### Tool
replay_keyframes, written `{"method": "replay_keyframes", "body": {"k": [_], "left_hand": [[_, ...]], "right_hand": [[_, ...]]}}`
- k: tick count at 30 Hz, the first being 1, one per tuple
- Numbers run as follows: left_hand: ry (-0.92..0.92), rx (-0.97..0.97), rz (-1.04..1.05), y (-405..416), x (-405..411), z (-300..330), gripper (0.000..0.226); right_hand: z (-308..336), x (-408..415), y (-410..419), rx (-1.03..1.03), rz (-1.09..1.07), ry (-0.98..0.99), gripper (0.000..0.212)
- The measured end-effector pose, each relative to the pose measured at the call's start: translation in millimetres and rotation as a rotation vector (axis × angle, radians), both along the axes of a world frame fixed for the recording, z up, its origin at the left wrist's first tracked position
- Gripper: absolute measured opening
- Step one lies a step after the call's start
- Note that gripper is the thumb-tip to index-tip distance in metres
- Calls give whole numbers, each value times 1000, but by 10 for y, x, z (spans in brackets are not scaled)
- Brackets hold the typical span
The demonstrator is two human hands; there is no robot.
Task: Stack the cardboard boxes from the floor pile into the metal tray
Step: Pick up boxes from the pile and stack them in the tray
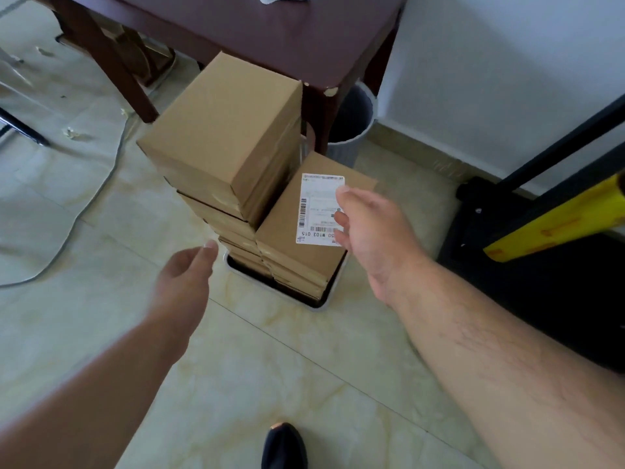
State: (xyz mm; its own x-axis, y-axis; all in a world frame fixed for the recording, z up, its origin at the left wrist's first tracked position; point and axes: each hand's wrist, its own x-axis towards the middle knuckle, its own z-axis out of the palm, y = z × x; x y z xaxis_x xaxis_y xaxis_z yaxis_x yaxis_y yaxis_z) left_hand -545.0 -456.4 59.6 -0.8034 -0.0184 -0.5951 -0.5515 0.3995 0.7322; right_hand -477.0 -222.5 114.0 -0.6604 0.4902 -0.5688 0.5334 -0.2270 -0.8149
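Note:
Two stacks of brown cardboard boxes stand side by side in a grey metal tray [329, 292] on the tiled floor. The tall left stack [223, 137] holds several boxes and leans slightly. The shorter right stack is topped by a box [287, 228] with a white shipping label [318, 204]. My right hand [372, 231] hovers just right of that label, fingers relaxed and holding nothing. My left hand [184, 275] hangs near the tray's left corner, fingers loosely extended, empty.
A dark wooden table [270, 32] stands behind the stacks, with a grey waste bin [351, 130] under its right corner. A black and yellow stand [548, 214] sits at the right by the wall. A cable [84, 204] runs across the floor at the left. My shoe [284, 445] shows at the bottom.

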Motion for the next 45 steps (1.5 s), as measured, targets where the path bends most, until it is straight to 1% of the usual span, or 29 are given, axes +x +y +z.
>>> {"method": "replay_keyframes", "body": {"k": [2, 4, 5, 8, 9, 12, 14, 16, 18, 20, 21, 22, 23, 26, 28, 35, 41, 45], "left_hand": [[6, 36, -37, 202, 265, 13, 28], [15, 67, -79, 522, 561, 71, 25], [34, 84, -107, 700, 713, 123, 27], [100, 129, -203, 1239, 1137, 254, 39], [112, 133, -246, 1429, 1287, 274, 42], [112, 111, -364, 2005, 1755, 280, 41], [73, 110, -447, 2337, 2049, 199, 46], [36, 117, -520, 2647, 2347, 128, 58], [4, 118, -556, 2881, 2593, 56, 67], [-18, 98, -656, 3256, 3049, -57, 61], [-29, 91, -664, 3292, 3100, -72, 56], [-54, 81, -700, 3453, 3332, -131, 53], [-74, 63, -726, 3535, 3459, -157, 51], [-106, 19, -833, 3948, 4108, -316, 51], [-124, 5, -871, 4164, 4462, -414, 54], [-189, -1, -983, 4843, 5613, -882, 61], [-222, -22, -1063, 5230, 6566, -1464, 61], [-268, -6, -1078, 5397, 7167, -1873, 61]], "right_hand": [[-17, 246, 102, 2, -6, 16, 27], [-52, 567, 272, 10, -67, 15, 30], [-72, 728, 366, 25, -108, 10, 37], [-105, 1220, 641, 62, -199, -50, 71], [-136, 1419, 766, 71, -226, -59, 75], [-260, 2091, 1184, 94, -298, -86, 58], [-361, 2553, 1441, 68, -356, -127, 49], [-466, 2981, 1661, 43, -418, -158, 59], [-525, 3291, 1815, 59, -471, -182, 62], [-607, 3841, 2062, 71, -549, -201, 56], [-631, 3902, 2099, 77, -532, -215, 48], [-665, 4173, 2211, 89, -534, -252, 40], [-678, 4311, 2273, 96, -543, -269, 39], [-890, 5095, 2546, 71, -628, -299, 52], [-1027, 5520, 2667, 43, -683, -321, 56], [-1564, 6825, 3114, -14, -828, -443, 62], [-2128, 7756, 3468, 21, -914, -518, 70], [-2495, 8280, 3639, 16, -939, -562, 63]]}}
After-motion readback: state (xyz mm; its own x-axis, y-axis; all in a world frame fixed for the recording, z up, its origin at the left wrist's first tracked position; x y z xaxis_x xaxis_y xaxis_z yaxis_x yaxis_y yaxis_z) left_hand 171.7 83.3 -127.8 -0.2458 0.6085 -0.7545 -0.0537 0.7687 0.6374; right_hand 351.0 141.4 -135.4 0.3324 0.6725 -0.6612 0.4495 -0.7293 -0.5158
